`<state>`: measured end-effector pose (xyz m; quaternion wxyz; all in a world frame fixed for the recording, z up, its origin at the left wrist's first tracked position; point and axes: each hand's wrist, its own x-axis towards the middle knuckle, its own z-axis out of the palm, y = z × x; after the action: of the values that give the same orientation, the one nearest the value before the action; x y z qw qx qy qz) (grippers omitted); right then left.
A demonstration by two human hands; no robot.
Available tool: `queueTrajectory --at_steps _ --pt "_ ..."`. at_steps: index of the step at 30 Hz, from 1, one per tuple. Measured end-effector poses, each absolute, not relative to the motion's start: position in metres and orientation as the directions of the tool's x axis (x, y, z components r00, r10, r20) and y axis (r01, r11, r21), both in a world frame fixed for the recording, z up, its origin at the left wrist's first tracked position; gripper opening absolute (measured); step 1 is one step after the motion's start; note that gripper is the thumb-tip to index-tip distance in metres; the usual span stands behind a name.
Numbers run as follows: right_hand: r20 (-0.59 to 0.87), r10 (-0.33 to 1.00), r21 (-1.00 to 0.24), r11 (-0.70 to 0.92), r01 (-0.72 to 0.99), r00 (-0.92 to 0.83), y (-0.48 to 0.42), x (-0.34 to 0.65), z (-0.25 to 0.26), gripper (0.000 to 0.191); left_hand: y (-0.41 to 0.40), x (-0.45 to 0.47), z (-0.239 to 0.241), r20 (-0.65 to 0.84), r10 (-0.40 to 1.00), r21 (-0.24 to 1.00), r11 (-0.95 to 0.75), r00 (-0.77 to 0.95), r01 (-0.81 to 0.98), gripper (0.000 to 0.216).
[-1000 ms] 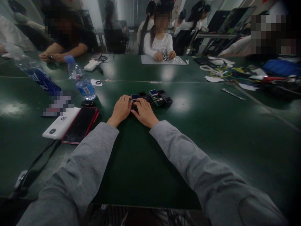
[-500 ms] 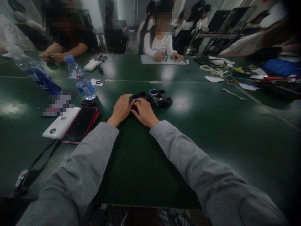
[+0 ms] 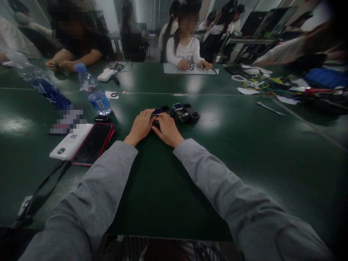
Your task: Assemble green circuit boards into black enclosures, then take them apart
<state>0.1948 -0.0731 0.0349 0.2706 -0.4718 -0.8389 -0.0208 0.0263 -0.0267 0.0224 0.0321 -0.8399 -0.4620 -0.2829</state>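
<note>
A dark green worktop fills most of the view, and a person in black and a person in a white top sit along its far side. Two grey sleeves reach forward over it from the near edge. A tangled heap of cables lies on the right, and a pale mat lies before the person in white. On the left are a large plastic bottle and a smaller blue-capped bottle. The left hand and right hand come close together near the middle of the worktop. Left of them, a red-cased smartphone lies against a white power bank, and well to the right lies a metal wrench. Just beyond the right hand, a circuit board with a small screen sits beside a black case. The small dark device is between the two hands, mostly covered by them; the fingers of both are bent around it and grasp it, their undersides hidden. Smallest are a black oval case near the smaller bottle's base and a black ring on white paper
</note>
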Motion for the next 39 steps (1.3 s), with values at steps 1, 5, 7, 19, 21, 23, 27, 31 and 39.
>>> queueTrajectory --at_steps 1,5,7,19,21,23,27,31,39 --pt "0.477 0.779 -0.219 0.554 0.803 -0.407 -0.073 0.1946 0.0347 0.03 -0.0266 0.0263 0.0226 0.506 0.757 0.209 -0.573 0.413 0.792 0.039" --pt "0.478 0.78 -0.23 0.556 0.799 -0.405 -0.0723 0.1944 0.0334 0.03 -0.0252 0.0263 0.0227 0.498 0.761 0.232 -0.578 0.415 0.782 0.039" --pt "0.472 0.783 -0.234 0.554 0.799 -0.405 -0.0723 0.1945 0.0332 0.03 -0.0242 0.0262 0.0222 0.494 0.766 0.247 -0.577 0.412 0.778 0.038" --pt "0.465 0.784 -0.218 0.551 0.805 -0.411 -0.0727 0.1942 0.0348 0.029 -0.0234 0.0264 0.0208 0.507 0.76 0.284 -0.593 0.407 0.753 0.035" --pt "0.466 0.783 -0.22 0.553 0.804 -0.412 -0.0726 0.1942 0.0348 0.029 -0.0241 0.0264 0.0213 0.507 0.759 0.281 -0.593 0.408 0.755 0.035" --pt "0.468 0.782 -0.219 0.553 0.804 -0.411 -0.0727 0.1944 0.035 0.029 -0.0246 0.0262 0.0219 0.505 0.758 0.279 -0.596 0.413 0.752 0.036" --pt "0.465 0.78 -0.209 0.556 0.805 -0.418 -0.073 0.1947 0.0356 0.029 -0.0241 0.0259 0.0214 0.507 0.754 0.278 -0.602 0.418 0.749 0.037" --pt "0.463 0.782 -0.207 0.553 0.807 -0.418 -0.0723 0.1949 0.0341 0.031 -0.0228 0.0259 0.0198 0.512 0.749 0.274 -0.606 0.42 0.747 0.038" --pt "0.478 0.772 -0.186 0.556 0.81 -0.419 -0.0721 0.1947 0.0329 0.028 -0.0241 0.0259 0.0201 0.519 0.746 0.279 -0.609 0.418 0.742 0.039"
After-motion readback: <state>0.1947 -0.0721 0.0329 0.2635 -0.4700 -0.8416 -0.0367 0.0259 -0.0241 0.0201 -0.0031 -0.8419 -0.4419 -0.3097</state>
